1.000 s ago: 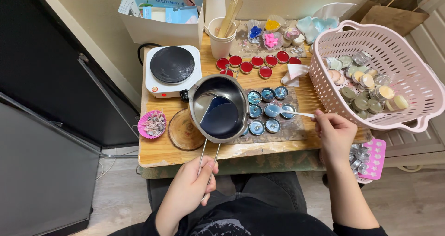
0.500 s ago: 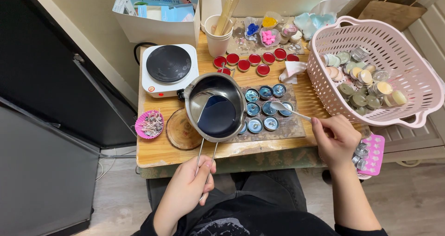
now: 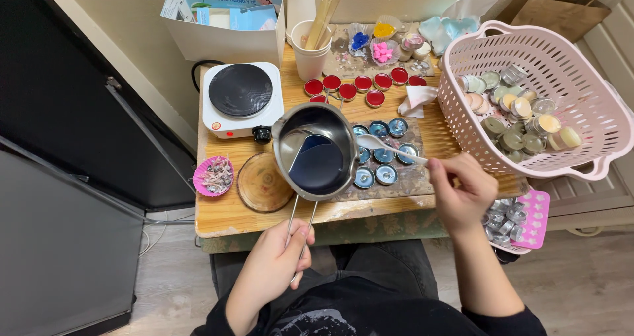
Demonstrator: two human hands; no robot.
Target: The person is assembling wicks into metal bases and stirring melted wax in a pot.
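Now left hand (image 3: 271,270) grip clamped on one pot (image 3: 318,152) handle — right hand (image 3: 462,194) pinching one spoon (image 3: 396,150).

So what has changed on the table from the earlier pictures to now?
The right hand has drawn its white spoon slightly back toward the person, above the blue cups. The left hand keeps holding the pot by its handle, tilted over them. Hot plate, red cups and basket stayed.

Steel pot (image 3: 317,152) of dark blue liquid, tilted, white spoon (image 3: 396,149) over blue-filled cups (image 3: 385,156), probably candles
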